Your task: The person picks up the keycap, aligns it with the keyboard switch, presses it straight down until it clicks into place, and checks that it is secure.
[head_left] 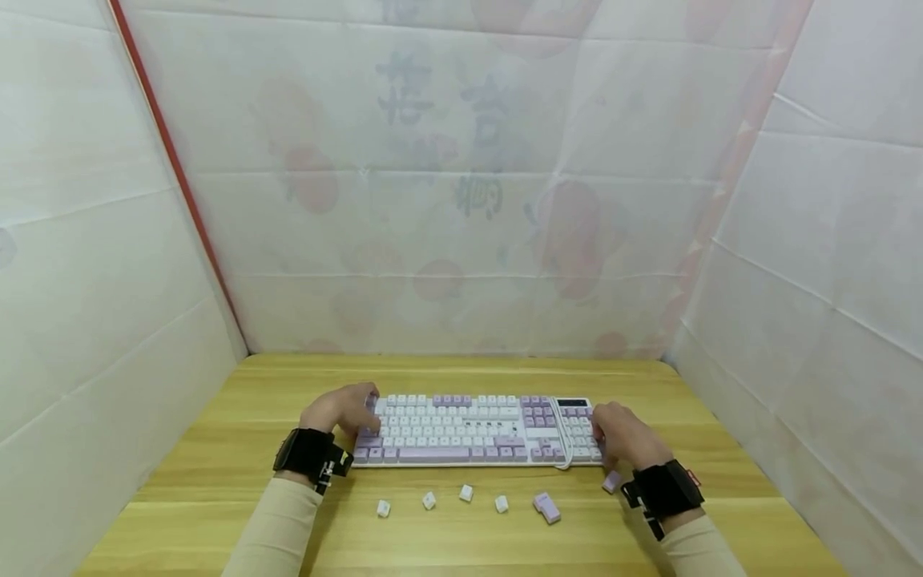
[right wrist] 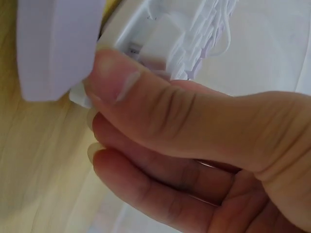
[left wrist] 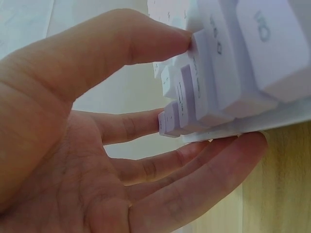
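Note:
A white and purple keyboard [head_left: 447,453] lies flat on the wooden table, with a few bare switches [head_left: 489,424] showing among its keys. My left hand [head_left: 348,409] grips its left end. In the left wrist view the thumb [left wrist: 160,39] touches the key side, with the other fingers [left wrist: 204,179] along the lower edge. At the other end, my right hand [head_left: 626,435] holds the keyboard's right edge between the thumb [right wrist: 126,92] and curled fingers. A loose purple keycap [head_left: 611,482] lies just in front of this hand, close beside the thumb in the right wrist view.
Several loose white keycaps [head_left: 466,493] are spread in front of the keyboard. An L-shaped purple keycap [head_left: 546,508] lies to their right. A folded white cable [head_left: 561,433] runs over the keyboard's right part. White sheets [head_left: 461,240] enclose the table [head_left: 447,553] behind and on both sides.

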Action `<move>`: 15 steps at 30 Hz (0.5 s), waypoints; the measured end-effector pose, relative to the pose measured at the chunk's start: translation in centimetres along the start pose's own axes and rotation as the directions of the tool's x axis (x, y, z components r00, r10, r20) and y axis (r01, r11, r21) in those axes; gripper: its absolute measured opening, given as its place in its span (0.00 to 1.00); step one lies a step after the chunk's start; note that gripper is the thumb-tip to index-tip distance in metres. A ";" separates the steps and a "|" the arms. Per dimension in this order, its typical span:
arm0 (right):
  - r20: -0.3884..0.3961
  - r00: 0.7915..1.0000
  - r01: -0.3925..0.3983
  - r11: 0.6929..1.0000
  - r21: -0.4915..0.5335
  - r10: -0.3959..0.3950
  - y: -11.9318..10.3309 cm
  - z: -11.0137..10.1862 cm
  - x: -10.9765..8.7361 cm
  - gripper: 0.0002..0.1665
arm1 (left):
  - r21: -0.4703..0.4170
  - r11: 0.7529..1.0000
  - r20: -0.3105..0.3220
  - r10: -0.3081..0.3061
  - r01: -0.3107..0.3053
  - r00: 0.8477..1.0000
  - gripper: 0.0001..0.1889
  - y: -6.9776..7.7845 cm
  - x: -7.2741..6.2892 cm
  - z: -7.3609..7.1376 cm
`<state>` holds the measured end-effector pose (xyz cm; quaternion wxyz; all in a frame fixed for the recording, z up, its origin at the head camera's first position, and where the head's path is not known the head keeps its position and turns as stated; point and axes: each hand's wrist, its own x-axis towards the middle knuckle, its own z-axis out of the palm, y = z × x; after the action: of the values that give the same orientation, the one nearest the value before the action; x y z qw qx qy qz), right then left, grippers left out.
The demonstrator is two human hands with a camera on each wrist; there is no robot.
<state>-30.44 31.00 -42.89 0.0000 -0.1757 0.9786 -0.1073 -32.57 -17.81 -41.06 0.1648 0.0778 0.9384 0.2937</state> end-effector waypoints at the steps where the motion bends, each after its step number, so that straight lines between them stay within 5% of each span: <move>1: -0.002 1.000 0.003 1.000 -0.002 -0.003 0.0 0.0 0.0 0.26 | 0.001 1.000 -0.002 -0.002 0.002 1.000 0.34 0.0 0.0 0.0; 15: 0.008 0.999 0.043 0.999 -0.015 -0.043 0.4 -0.4 0.1 0.25 | -0.002 1.000 0.007 -0.001 0.001 1.000 0.34 0.0 0.0 -0.2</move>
<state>-30.66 31.48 -42.57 0.0000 -0.1969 0.9754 -0.0990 -32.68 -17.88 -40.90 0.1682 0.0779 0.9375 0.2944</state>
